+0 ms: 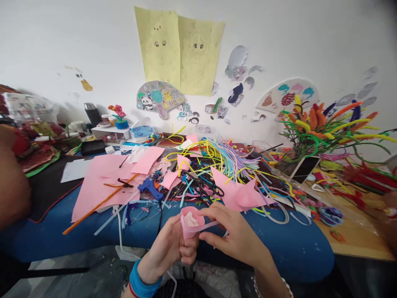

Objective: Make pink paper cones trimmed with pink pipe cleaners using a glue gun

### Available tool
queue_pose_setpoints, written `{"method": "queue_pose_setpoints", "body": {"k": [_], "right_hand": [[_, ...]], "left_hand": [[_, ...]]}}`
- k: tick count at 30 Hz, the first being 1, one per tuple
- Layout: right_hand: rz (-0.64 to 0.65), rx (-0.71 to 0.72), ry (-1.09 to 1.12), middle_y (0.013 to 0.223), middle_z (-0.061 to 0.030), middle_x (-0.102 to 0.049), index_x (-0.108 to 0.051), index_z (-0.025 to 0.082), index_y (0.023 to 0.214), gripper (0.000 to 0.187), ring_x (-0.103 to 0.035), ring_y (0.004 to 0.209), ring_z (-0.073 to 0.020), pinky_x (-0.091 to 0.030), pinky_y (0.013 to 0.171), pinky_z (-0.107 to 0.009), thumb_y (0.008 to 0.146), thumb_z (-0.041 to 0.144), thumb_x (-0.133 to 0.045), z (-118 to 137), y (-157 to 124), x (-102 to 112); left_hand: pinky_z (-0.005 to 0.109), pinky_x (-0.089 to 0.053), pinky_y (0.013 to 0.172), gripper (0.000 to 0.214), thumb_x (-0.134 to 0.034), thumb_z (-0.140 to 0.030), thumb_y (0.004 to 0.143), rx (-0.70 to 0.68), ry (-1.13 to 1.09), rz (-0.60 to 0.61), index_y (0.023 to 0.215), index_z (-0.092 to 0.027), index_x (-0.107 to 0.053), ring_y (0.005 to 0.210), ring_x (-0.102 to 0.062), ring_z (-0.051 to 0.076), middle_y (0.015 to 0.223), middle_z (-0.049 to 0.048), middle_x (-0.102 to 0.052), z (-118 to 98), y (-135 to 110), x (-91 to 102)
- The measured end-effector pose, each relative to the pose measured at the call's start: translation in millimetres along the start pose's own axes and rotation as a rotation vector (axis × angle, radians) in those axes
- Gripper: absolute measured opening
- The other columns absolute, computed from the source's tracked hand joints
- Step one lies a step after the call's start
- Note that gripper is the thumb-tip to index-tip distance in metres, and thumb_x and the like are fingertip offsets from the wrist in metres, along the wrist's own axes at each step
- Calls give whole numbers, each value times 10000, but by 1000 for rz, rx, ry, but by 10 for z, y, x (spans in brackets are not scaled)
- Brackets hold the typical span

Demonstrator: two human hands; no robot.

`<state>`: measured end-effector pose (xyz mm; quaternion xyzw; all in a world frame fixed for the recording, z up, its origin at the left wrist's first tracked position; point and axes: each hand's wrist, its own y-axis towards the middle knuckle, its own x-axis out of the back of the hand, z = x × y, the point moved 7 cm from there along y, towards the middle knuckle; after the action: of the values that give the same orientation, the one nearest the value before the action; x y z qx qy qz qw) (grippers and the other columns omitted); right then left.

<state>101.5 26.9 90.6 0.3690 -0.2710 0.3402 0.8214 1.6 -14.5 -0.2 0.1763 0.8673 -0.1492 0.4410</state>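
My left hand (173,247), with a blue band at its wrist, is wrapped around a small pink paper cup (188,234). Crumpled whitish material (191,219) sits inside the cup. A fuzzy pink pipe cleaner (207,226) lies along the cup's near rim, and its free end sticks out to the right. My right hand (234,232) is at the right side of the cup, its index fingertip at the rim and its thumb lower down, with the pipe cleaner between them. Part of the pipe cleaner is hidden behind the fingers.
Beyond my hands lie a blue glue gun (151,188), black scissors (204,188), pink sheets (107,176) and a heap of pipe cleaners (235,155). A phone (305,169) leans near pipe-cleaner flowers (322,120) on the right. Another person's arm (14,182) shows at left.
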Motion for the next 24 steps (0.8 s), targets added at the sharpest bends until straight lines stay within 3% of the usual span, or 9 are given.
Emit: {"method": "queue_pose_setpoints", "body": {"k": [4, 11, 20, 24], "right_hand": [[-178, 67, -12, 1043, -60, -544, -669, 237, 1082, 208, -565, 966, -216, -487, 836, -342, 879, 279, -675, 55, 10, 34], [-307, 120, -25, 1098, -40, -526, -671, 249, 938, 171, -533, 1039, -221, -452, 902, -376, 819, 127, -660, 88, 1, -2], [-278, 86, -11, 1071, -36, -556, -620, 226, 857, 184, -532, 1040, -203, -451, 903, -346, 820, 54, -567, 67, -1, -47], [-272, 103, 0, 1118, -43, -535, -622, 230, 964, 255, -516, 1076, -220, -430, 952, -380, 756, 84, -602, 60, -39, -40]], "left_hand": [[203, -222, 453, 387, -523, -540, 867, -26, -41, -25, 798, -164, -584, 465, -198, 73, 579, -57, -402, -10, 18, -1], [202, -224, 450, 376, -548, -539, 853, -23, -42, -49, 741, -180, -552, 452, -203, 68, 565, -57, -421, 39, 52, -14], [194, -218, 453, 388, -535, -572, 853, -37, -10, -87, 814, -186, -549, 459, -205, 71, 572, -69, -407, 76, 73, 57], [201, -252, 469, 409, -524, -588, 860, -90, 41, -186, 905, -187, -588, 475, -246, 79, 592, -67, -416, 71, 33, 90]]}}
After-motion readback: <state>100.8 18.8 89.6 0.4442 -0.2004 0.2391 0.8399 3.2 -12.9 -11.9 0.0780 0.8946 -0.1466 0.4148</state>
